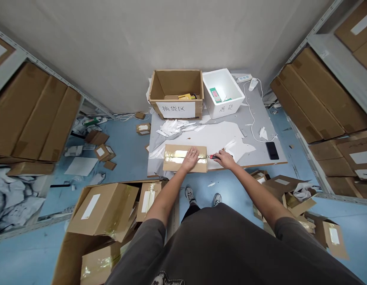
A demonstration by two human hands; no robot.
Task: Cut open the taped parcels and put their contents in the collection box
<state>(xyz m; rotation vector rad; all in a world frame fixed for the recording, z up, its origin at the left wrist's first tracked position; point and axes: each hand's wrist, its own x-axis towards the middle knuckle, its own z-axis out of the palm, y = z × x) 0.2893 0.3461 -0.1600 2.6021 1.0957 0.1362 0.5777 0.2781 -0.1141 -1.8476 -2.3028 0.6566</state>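
A taped cardboard box (171,163) lies at the front edge of the table, with shiny tape along its middle seam. My left hand (190,159) rests flat on top of it, fingers stretched out. In my right hand (225,159) is a red and black box cutter (213,156), gripped with the fingers wrapped round its handle. Its tip points left and meets the right end of the box at the taped seam. Torn white paper (231,134) lies on the table behind the box and the cutter.
At the table's back stand an open cardboard box (176,110) with a paper label and a white foam box (211,109). A phone (272,151) and a power strip (244,78) lie to the right. Large cartons (97,213) crowd the floor at left; shelves with boxes (314,99) flank both sides.
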